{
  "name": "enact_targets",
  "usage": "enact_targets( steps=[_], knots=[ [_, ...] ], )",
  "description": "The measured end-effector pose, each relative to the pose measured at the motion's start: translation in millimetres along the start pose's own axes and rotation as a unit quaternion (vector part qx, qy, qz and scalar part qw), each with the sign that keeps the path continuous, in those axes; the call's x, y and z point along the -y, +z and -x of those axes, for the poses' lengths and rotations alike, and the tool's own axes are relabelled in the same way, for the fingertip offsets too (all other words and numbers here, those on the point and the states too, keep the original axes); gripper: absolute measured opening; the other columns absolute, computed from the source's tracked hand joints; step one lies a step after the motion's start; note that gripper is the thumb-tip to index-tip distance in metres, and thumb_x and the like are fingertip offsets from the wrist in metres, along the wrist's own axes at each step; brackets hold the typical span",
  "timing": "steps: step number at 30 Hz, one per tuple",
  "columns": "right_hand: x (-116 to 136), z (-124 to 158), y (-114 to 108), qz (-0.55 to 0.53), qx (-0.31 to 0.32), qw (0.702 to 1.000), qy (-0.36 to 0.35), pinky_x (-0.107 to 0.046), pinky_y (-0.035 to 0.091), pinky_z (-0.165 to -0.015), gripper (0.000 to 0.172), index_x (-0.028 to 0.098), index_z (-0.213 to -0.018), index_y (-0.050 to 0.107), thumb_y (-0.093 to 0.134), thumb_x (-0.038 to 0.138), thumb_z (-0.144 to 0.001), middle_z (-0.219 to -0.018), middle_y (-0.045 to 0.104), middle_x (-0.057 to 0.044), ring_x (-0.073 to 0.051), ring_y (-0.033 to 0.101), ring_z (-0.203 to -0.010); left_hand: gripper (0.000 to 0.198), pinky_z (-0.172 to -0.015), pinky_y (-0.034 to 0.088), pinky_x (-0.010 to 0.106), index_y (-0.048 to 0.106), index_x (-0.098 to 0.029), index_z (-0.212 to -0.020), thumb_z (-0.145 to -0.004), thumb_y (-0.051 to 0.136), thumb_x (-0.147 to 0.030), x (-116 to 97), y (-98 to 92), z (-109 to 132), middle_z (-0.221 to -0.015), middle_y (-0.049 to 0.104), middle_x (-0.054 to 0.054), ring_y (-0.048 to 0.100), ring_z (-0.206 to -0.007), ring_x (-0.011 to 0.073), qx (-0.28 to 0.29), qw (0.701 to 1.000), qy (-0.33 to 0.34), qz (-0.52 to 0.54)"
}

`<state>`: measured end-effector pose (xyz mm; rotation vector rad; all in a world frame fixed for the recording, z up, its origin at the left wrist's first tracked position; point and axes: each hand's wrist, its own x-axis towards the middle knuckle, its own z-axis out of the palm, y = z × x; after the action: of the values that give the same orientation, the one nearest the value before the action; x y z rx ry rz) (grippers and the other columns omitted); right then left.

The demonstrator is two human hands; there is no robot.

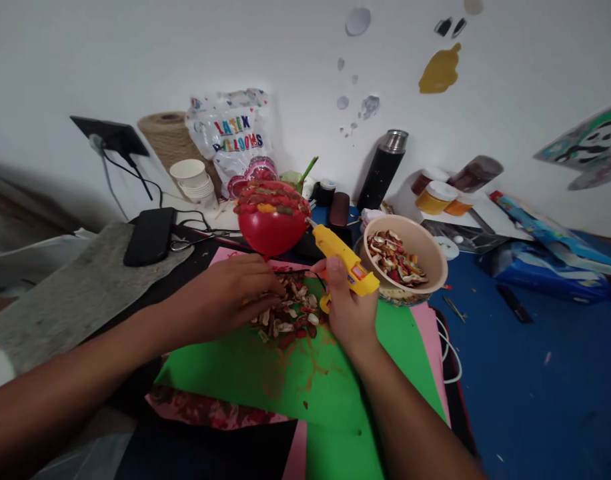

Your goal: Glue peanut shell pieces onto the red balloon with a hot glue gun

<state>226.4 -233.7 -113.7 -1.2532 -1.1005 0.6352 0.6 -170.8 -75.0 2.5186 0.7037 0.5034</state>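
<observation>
My right hand (353, 313) is wrapped round a yellow hot glue gun (343, 257), its nozzle pointing up and left toward a red balloon (270, 230). Rows of red, brown and orange shell-like pieces (270, 199) cover the balloon's top. Below the balloon, my left hand (235, 293) reaches from the left into a pile of nut-shell-like pieces (290, 317), fingers bent and close to the thumb. Whatever lies between those fingertips is hidden. The pile rests on a green sheet (225, 373), some of its pieces pale, others red or brown.
A beige bowl (435, 263) of similar pieces stands at the right. Behind are a balloon bag (240, 137), paper cups (190, 175), a twine spool (160, 133), a black flask (383, 170) and paint jars (435, 198). A black phone (150, 237) lies at the left.
</observation>
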Motion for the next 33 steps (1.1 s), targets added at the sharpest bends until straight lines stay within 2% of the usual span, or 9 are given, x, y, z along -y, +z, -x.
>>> enact_targets(
  steps=[3,6,8,11,15,20,26,29,33],
  knots=[
    [-1,1,-2,0.012,0.003,1.000,-0.023,-0.031,0.048,-0.065,0.053,0.020,-0.090,0.084,0.066,0.066,-0.108,-0.080,0.072,-0.004,-0.017,0.057,-0.067,0.025,-0.088,0.063,0.045,0.084,-0.033,-0.103,-0.110,0.064,-0.046,3,-10.3,4,-0.097,0.084,0.005,0.078,-0.095,0.0290,-0.110,0.993,-0.023,-0.037],
    [-7,1,0,0.021,-0.004,1.000,-0.009,-0.030,0.044,-0.058,0.059,0.019,-0.087,0.085,0.067,0.072,-0.106,-0.072,0.065,-0.001,-0.015,0.053,-0.061,0.017,-0.097,0.062,0.046,0.081,-0.033,-0.112,-0.108,0.069,-0.045,10,-26.6,4,-0.106,0.083,0.003,0.077,-0.102,0.0282,-0.276,0.955,-0.061,-0.086],
    [-11,1,4,0.009,-0.015,1.000,0.012,-0.029,0.041,-0.053,0.064,0.018,-0.089,0.084,0.067,0.078,-0.104,-0.068,0.063,0.000,-0.014,0.050,-0.057,0.028,-0.103,0.061,0.047,0.077,-0.030,-0.126,-0.106,0.071,-0.048,25,-35.5,-5,-0.122,0.082,0.006,0.075,-0.113,0.0296,-0.338,0.931,-0.112,-0.079],
    [-12,-4,11,-0.025,-0.045,0.998,0.033,-0.027,0.039,-0.048,0.071,0.018,-0.084,0.081,0.065,0.085,-0.101,-0.064,0.062,0.001,-0.014,0.050,-0.053,0.071,-0.116,0.060,0.052,0.062,-0.021,-0.155,-0.099,0.071,-0.064,58,-41.6,-29,-0.157,0.069,0.017,0.069,-0.139,0.0369,-0.316,0.929,-0.190,0.042],
    [0,-18,14,-0.031,-0.055,0.998,0.017,-0.026,0.039,-0.046,0.071,0.020,-0.082,0.081,0.067,0.087,-0.099,-0.063,0.061,0.002,-0.012,0.047,-0.051,0.099,-0.126,0.054,0.060,0.053,-0.017,-0.165,-0.091,0.071,-0.081,97,-38.8,-57,-0.164,0.065,0.022,0.061,-0.154,0.0440,-0.244,0.929,-0.243,0.134],
    [1,-30,15,-0.040,-0.065,0.997,0.021,-0.024,0.038,-0.043,0.074,0.020,-0.082,0.080,0.066,0.091,-0.096,-0.058,0.054,0.004,-0.012,0.047,-0.048,0.120,-0.122,0.060,0.058,0.049,-0.021,-0.172,-0.078,0.083,-0.088,108,-37.5,-61,-0.173,0.060,0.023,0.062,-0.156,0.0458,-0.178,0.920,-0.291,0.192],
    [-17,-21,5,-0.018,-0.064,0.998,0.007,-0.024,0.040,-0.044,0.072,0.018,-0.082,0.081,0.069,0.087,-0.097,-0.068,0.070,-0.003,-0.013,0.052,-0.052,0.113,-0.093,0.075,0.051,0.058,-0.026,-0.166,-0.074,0.094,-0.082,95,-47.3,-52,-0.161,0.072,0.020,0.078,-0.134,0.0445,-0.088,0.914,-0.296,0.264],
    [-19,-21,-1,-0.014,-0.073,0.997,-0.023,-0.026,0.046,-0.049,0.069,0.019,-0.084,0.083,0.066,0.084,-0.101,-0.077,0.078,-0.006,-0.015,0.060,-0.057,0.112,-0.098,0.074,0.054,0.061,-0.024,-0.162,-0.071,0.096,-0.080,95,-52.8,-51,-0.154,0.076,0.019,0.079,-0.130,0.0431,-0.080,0.929,-0.271,0.239],
    [-21,-23,-2,-0.001,-0.054,0.998,-0.039,-0.027,0.043,-0.050,0.067,0.019,-0.081,0.082,0.064,0.080,-0.105,-0.067,0.068,-0.002,-0.013,0.051,-0.053,0.113,-0.115,0.067,0.057,0.057,-0.028,-0.168,-0.074,0.095,-0.077,98,-62.0,-50,-0.160,0.072,0.015,0.072,-0.142,0.0420,-0.070,0.958,-0.231,0.157]
  ],
)
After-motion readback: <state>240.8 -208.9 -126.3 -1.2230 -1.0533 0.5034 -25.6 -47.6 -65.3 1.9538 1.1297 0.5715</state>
